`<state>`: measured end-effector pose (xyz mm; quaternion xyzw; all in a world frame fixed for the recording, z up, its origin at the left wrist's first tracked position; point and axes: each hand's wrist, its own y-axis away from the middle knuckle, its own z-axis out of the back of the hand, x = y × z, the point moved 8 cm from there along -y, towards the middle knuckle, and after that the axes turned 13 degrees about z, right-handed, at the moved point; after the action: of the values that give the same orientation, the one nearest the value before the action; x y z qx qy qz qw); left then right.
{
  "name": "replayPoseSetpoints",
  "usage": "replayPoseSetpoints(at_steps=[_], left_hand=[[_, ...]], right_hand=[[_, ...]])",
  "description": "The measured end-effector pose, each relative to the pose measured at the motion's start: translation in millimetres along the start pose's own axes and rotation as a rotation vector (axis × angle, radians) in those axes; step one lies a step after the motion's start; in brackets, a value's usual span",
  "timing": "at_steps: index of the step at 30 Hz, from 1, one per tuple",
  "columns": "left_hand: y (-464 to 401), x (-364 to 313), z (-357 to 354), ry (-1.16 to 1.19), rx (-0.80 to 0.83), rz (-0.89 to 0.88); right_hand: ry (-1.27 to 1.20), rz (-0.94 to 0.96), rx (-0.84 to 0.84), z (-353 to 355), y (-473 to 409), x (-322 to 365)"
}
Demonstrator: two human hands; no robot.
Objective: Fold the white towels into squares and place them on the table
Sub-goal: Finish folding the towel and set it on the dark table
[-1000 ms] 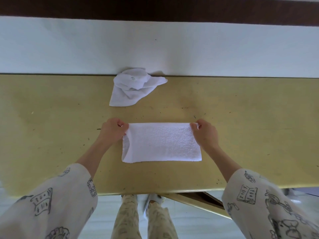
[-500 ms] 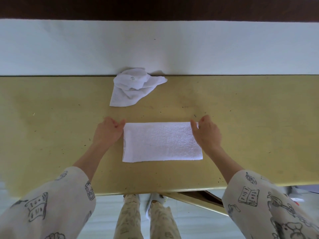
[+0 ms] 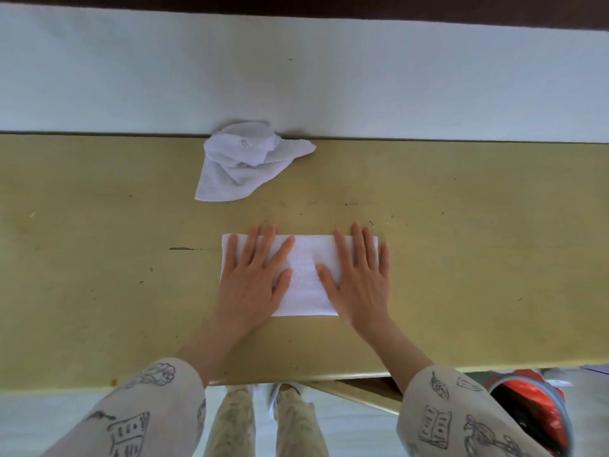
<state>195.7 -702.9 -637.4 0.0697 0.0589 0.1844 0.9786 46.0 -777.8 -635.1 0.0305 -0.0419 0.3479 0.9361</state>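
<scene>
Folded towel [image 3: 304, 275] is lying flat near the yellow table's [image 3: 99, 275] front edge, left hand [image 3: 253, 278] and right hand [image 3: 357, 278] pressing it, fingers straight. Further back, crumpled towel [image 3: 245, 163] is sitting by the wall, tag unreadable.

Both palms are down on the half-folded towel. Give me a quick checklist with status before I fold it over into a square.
1. Folded towel lies flat on the table, a rectangle wider than deep: ok.
2. Left hand and right hand press it with straight fingers; neither pinches a corner for the fold: not ok.
3. Towel's visible edges line up square: ok; its ends under the hands: cannot tell.
4. Bare table beside the towel for folding: ok.
5. Crumpled towel at the far edge lies apart, unfolded, out of the way: ok.
</scene>
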Motion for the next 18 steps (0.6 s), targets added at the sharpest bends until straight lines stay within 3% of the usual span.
replayPoseSetpoints(at_steps=[8,14,18], left_hand=[[-8,52,7,0.02,0.069,0.212],[-19,75,29,0.091,0.075,0.224],[-28,79,37,0.134,0.153,0.402]], right_hand=[[0.017,-0.027,0.042,-3,0,-1],[0.004,-0.035,0.066,-3,0,-1],[0.008,-0.037,0.066,-3,0,0]])
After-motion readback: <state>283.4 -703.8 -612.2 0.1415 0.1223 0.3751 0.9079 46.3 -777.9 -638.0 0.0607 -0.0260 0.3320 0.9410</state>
